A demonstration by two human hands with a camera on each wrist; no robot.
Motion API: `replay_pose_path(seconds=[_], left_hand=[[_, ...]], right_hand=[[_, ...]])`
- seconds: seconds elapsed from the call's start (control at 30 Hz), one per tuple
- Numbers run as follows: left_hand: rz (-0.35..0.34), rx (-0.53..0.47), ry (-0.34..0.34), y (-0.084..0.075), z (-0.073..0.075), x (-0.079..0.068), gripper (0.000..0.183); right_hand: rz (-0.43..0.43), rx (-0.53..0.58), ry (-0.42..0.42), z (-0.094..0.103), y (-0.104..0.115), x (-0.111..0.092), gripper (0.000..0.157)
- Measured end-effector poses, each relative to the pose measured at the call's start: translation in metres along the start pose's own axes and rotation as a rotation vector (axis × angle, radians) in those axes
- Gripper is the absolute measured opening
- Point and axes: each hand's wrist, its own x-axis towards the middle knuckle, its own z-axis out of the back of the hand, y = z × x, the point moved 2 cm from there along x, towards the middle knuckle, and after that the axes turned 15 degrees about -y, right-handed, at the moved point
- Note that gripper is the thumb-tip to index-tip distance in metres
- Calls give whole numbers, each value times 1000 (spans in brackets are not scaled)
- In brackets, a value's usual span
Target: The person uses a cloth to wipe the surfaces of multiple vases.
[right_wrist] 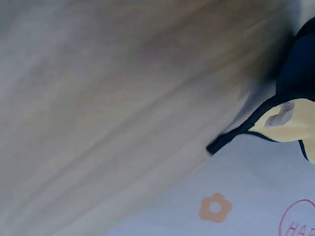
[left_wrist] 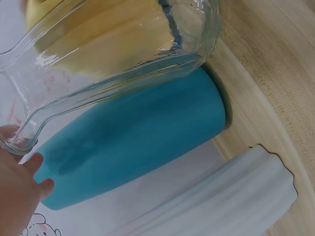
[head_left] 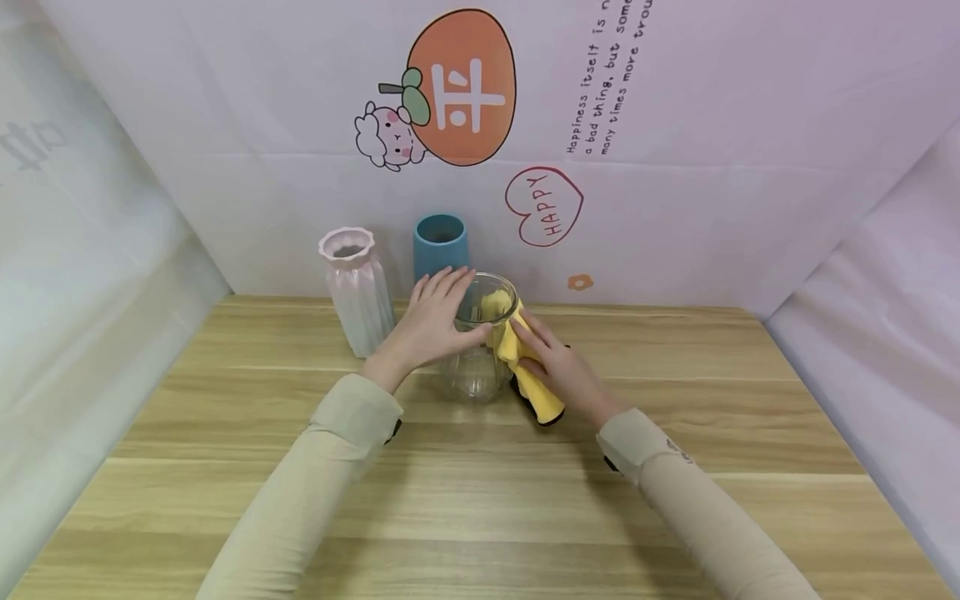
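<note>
A clear glass vase [head_left: 477, 379] stands on the table in the middle of the head view. My left hand [head_left: 438, 321] holds it near the rim, fingers over the far side and thumb on the near side. In the left wrist view, fingertips of the left hand [left_wrist: 19, 187] show beside the glass mouth. My right hand [head_left: 562, 367] grips a yellow cloth [head_left: 542, 396] with dark edging against the vase's right side. Yellow shows through the glass vase [left_wrist: 209, 34]. The right wrist view catches part of the cloth [right_wrist: 288, 120] with a white label; the right hand is hidden there.
A blue vase [head_left: 429, 254] stands just behind the glass one. To the left is a pleated pink-and-white vase [head_left: 360, 304]. A printed white cloth backdrop [head_left: 675, 233] rises behind the wooden table [head_left: 480, 517]. A pale sleeve [right_wrist: 98, 123] blocks much of the right wrist view.
</note>
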Motion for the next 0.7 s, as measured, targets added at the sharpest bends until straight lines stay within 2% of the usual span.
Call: replay_pose_path(seconds=[0.17,0.27,0.37,0.5,0.63,0.7], left_hand=[[0,14,-8,1,0,0,83],[14,10,-30,-1,-1,-1,86],[41,-3,-63,-1,-1,-3,88],[43,-6,-100,-1,-1,-3,88],[18,1,-76,-2,1,-1,85],[7,1,-49,-3,2,0,84]], right_hand=[[-35,-55,139,-1,-5,-11,60],[-33,-75,165,0,-7,-15,59],[-33,-54,128,0,-9,-15,60],[-48,-41,3,3,-11,-7,60],[-62,-18,-128,10,-9,5,59],[-59,-9,-167,14,-7,11,59]])
